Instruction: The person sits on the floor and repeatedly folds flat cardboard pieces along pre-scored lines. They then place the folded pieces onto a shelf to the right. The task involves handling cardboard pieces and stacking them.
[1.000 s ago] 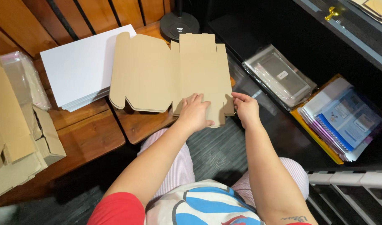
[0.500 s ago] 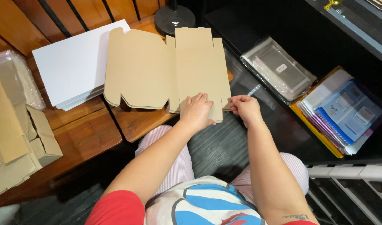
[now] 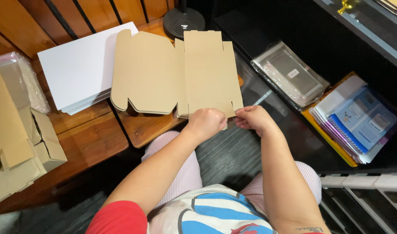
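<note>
Head view: a flat box blank (image 3: 177,76) lies unfolded on the tabletop (image 3: 90,134), just right of a white sheet stack (image 3: 75,71). The left hand (image 3: 206,123) is clenched on the blank's near edge; the right hand (image 3: 252,119) pinches the near corner tab beside it. To fold well, keep the left hand pressing along the scored line and bend the tab evenly with the right, so the crease stays straight.

Warm, sharp light (dark right side)
</note>
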